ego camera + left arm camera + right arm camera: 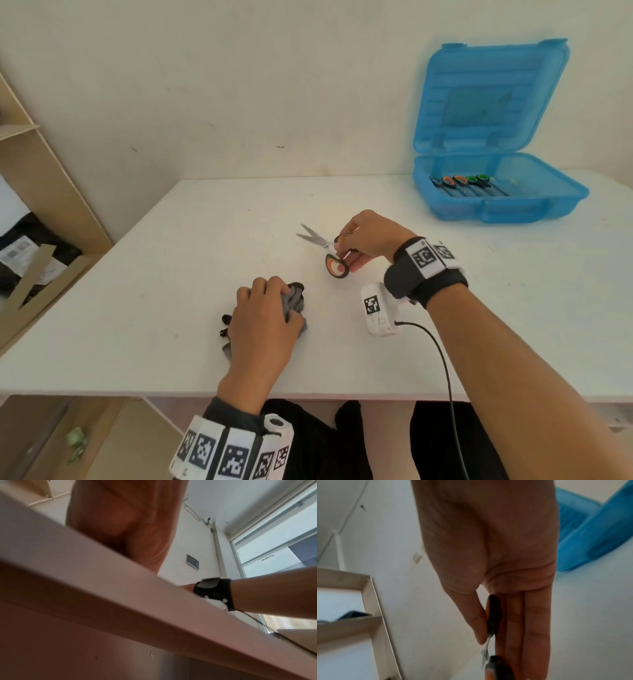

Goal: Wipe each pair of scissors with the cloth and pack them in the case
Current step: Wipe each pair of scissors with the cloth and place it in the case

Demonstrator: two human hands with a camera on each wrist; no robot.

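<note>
The right hand (368,240) is pinching the orange-and-black-handled steel scissors (323,247), blades apart, above the white surface (171,274). The left hand (263,322) is gripping the crumpled grey cloth (294,301) near centre. The open blue plastic case (496,192) is sitting far right, holding other scissors.

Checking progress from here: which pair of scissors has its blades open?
The orange-handled scissors that the right hand holds over the table. Their blades are spread in a V; the pairs in the case lie closed, side by side.
</note>
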